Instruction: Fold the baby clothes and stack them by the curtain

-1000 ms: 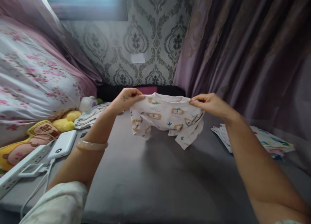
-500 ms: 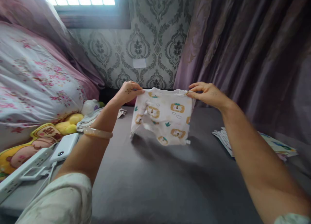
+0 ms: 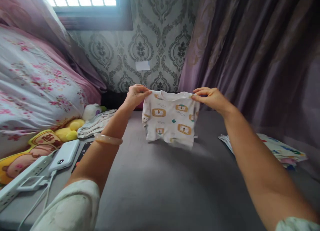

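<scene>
A small white shirt (image 3: 172, 119) with tan lion faces and green leaves hangs by its shoulders above the grey bed sheet (image 3: 160, 184). My left hand (image 3: 137, 95) pinches the shoulder on the left, thumb and fingers closed on the cloth. On the other side my right hand (image 3: 210, 96) grips the opposite shoulder between thumb and fingertips. The neckline runs between the two hands, and the lower hem is blurred. A pale bangle (image 3: 108, 139) circles my left forearm.
Folded clothes (image 3: 280, 146) lie at the right, partly behind my right forearm; more folded cloth (image 3: 96, 122) is at the left. A white power bank (image 3: 65, 154), a power strip (image 3: 25, 176), cables, a dark phone-like object (image 3: 81, 156) and plush toys (image 3: 70, 129) line the left side.
The shirt has swung and spread flatter, its front now facing me more squarely. My left hand has moved slightly right; both hands keep their hold.
</scene>
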Demonstrator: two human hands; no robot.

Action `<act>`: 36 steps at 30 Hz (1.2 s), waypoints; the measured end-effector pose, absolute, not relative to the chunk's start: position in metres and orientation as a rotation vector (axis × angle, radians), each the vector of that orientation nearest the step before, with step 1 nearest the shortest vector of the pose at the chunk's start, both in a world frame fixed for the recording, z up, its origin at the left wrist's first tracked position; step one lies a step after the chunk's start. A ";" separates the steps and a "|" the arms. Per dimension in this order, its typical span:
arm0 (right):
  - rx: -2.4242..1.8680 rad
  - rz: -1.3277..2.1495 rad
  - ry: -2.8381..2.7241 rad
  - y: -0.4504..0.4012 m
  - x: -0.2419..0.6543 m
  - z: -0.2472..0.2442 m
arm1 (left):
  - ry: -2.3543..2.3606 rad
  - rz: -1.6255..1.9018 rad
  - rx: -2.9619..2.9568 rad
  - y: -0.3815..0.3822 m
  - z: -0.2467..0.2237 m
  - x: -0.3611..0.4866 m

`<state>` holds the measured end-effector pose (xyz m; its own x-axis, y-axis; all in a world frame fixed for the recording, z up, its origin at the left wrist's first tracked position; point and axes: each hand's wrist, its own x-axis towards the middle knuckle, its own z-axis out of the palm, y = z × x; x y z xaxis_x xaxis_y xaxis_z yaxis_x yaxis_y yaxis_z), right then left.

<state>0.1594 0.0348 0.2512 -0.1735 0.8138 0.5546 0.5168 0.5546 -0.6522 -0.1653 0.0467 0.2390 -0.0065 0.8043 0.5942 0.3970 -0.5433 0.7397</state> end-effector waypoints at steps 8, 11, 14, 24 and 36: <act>-1.044 0.423 -1.764 0.049 0.161 0.235 | 1.120 1.596 1.799 0.054 0.232 -0.154; -0.990 0.370 -1.738 0.054 0.161 0.231 | 1.068 1.654 1.784 0.062 0.229 -0.149; -0.968 0.284 -1.745 0.056 0.161 0.228 | 1.096 1.723 1.783 0.065 0.228 -0.145; -0.959 0.122 -1.717 0.014 0.159 0.240 | 1.106 1.658 1.745 0.013 0.239 -0.150; -1.108 0.841 -1.606 -0.045 0.155 0.283 | 1.416 1.405 1.806 -0.054 0.290 -0.179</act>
